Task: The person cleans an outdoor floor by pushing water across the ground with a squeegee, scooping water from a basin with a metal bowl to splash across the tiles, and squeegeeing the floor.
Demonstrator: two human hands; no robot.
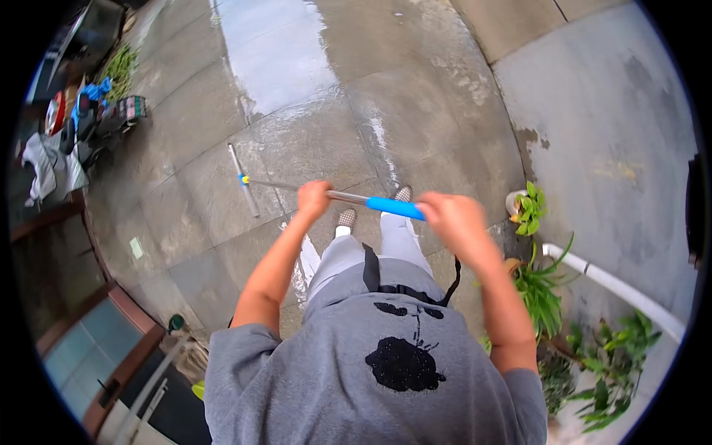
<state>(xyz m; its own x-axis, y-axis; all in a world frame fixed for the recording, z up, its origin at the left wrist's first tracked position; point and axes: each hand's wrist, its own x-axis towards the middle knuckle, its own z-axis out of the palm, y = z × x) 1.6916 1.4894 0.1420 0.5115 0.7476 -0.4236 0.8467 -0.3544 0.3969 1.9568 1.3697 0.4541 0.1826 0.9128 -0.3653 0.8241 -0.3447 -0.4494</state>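
Observation:
A long-handled squeegee (282, 185) reaches across in front of my body, its metal pole ending in a blue grip (395, 208) on the right. Its narrow head (243, 180) lies at the far left end, on or just above the wet concrete floor (304, 141), with a yellow and blue joint. My left hand (314, 199) is wrapped round the metal pole near its middle. At the end of the blue grip, my right hand (451, 216) is closed on it, slightly blurred.
Potted plants (528, 209) and a white pipe (615, 285) stand along the right wall. A scooter (93, 122) is at the upper left. At the lower left is a tiled step (100, 345). My feet are below the pole.

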